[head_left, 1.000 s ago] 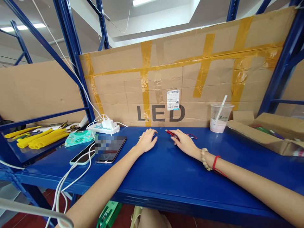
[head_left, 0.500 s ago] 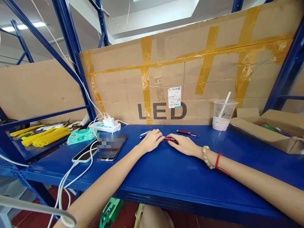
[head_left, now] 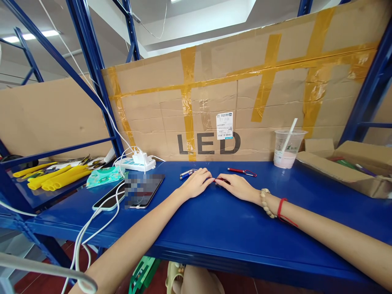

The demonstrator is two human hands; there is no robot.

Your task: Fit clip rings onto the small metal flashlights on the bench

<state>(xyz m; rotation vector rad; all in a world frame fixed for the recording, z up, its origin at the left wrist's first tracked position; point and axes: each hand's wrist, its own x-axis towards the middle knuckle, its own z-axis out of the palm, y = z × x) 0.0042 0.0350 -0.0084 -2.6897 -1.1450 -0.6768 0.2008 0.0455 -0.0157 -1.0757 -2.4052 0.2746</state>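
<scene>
My left hand (head_left: 197, 182) and my right hand (head_left: 235, 187) rest on the blue shelf top with their fingertips almost meeting. Between them a slim red pen-shaped thing (head_left: 214, 181) is pinched, most of it covered by my fingers. Both hands are closed around its ends. Just left of my left hand lies a blue pen-shaped thing (head_left: 185, 174) with silver parts, partly hidden by the hand. Behind my right hand, a second red pen-shaped thing (head_left: 240, 171) with a small loop at its right end lies flat.
A phone (head_left: 109, 198) and a dark tablet-like device (head_left: 149, 192) lie left, with white cables and a power strip (head_left: 137, 164). A plastic cup (head_left: 285, 151) with a straw stands at the back right, beside an open carton (head_left: 333, 173). Cardboard (head_left: 147, 122) walls the back.
My fingertips have come closer together, so less of the red pen-shaped thing shows between them. The things lying on the shelf have not moved.
</scene>
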